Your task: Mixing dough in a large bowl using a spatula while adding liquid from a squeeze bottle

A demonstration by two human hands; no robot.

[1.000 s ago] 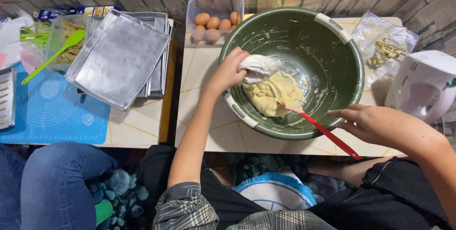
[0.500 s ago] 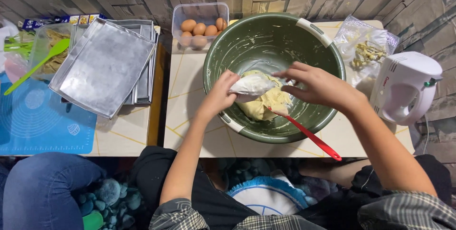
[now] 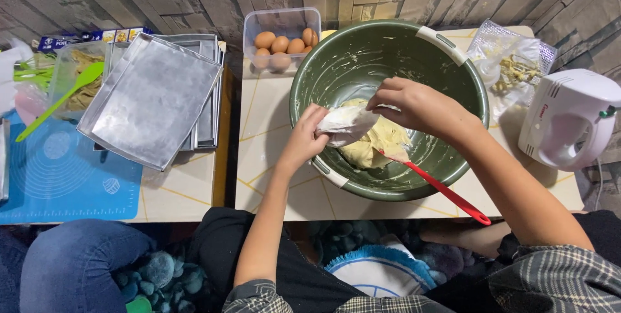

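Left hand (image 3: pixel 305 140) fingers curled around a white packet (image 3: pixel 346 124) over the green bowl (image 3: pixel 388 48), right hand (image 3: pixel 414 107) fingers pinching its top edge, both little shifted from half a second ago; yellow dough (image 3: pixel 378 145) and red spatula (image 3: pixel 446 191) in the bowl, eggs (image 3: pixel 281 46) in a clear tub on the bench (image 3: pixel 272 177).

Both hands hide pt of the white wrapper (image 3: pixel 346 122) (contents can't be told), dough (image 3: pixel 378 145) partly covered.
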